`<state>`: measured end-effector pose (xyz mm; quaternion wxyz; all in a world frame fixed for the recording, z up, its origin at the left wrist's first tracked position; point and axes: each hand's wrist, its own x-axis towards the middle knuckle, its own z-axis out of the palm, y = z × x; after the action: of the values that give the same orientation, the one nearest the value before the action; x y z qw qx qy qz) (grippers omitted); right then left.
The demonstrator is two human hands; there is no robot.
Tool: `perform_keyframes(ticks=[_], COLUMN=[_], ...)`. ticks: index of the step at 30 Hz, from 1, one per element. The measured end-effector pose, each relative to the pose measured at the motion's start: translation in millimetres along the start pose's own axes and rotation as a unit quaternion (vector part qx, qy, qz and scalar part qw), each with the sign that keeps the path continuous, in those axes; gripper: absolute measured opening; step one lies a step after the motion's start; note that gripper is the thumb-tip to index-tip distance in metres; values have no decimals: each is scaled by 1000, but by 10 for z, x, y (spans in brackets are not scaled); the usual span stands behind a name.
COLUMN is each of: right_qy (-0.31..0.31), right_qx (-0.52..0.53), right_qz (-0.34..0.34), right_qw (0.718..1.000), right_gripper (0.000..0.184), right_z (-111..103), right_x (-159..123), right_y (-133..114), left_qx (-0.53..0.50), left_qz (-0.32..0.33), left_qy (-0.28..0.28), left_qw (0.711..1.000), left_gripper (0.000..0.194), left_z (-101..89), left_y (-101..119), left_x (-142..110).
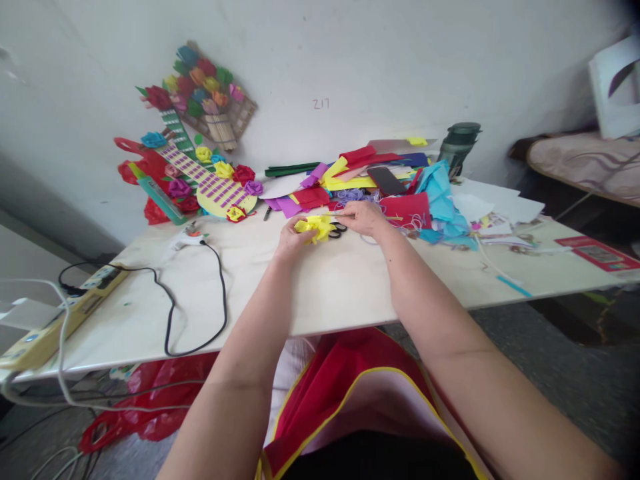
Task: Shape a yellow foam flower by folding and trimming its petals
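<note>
Currently the left hand (295, 239) pinches the yellow paper flower (319, 229) at its left side, petals spilling right of the fingers. Right of the flower, the right hand (363, 219) grips a thin stick (395, 218), with black scissors handles (339, 231) just below. Coloured paper (313, 197) crowds behind the flower; bare tabletop (333, 293) opens between it and the table's front edge.

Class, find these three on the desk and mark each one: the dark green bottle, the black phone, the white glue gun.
Dark green bottle (456, 150): head view, on its body.
Black phone (386, 181): head view, on its flat face.
White glue gun (186, 241): head view, on its body.
</note>
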<state>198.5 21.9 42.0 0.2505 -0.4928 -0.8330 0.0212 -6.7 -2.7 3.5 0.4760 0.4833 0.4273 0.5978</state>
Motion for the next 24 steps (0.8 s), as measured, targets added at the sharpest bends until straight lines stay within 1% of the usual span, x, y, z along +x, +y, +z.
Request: perform_keyframes(ticks=[2,4,7,9,13,16,19,24], right_qy=[-28,-37,-18,-10,-12,-6,4,3], right_qx=[11,22,41,59,95,99,95,90], right_qz=[7,5,-18,-29,8,32,30,21], right_qw=[1000,999,999,998,995,995,995,996], right_gripper=[41,44,39,37,39,44,46,42], right_z=[-13,-5,27,34,0,-16,-6,-5], right_x=[14,32,47,40,-3,-20,-18,-15], right_y=[-3,5,29,39,38,55,93,108], left_qx=[0,0,-1,0,3,9,11,-1], left_qz=[6,13,21,20,14,15,14,1], left_qy=[-5,-18,-41,-47,-43,-43,-44,-31], left_qw=[1000,1000,999,999,999,999,999,1000], left_gripper=[56,55,54,56,58,56,54,56], left_z=[-9,-21,-38,-43,-46,-52,-58,-50], left_y=[-6,-17,-32,-35,-31,-37,-49,-47], left_x=[2,8,18,20,16,19,28,23])
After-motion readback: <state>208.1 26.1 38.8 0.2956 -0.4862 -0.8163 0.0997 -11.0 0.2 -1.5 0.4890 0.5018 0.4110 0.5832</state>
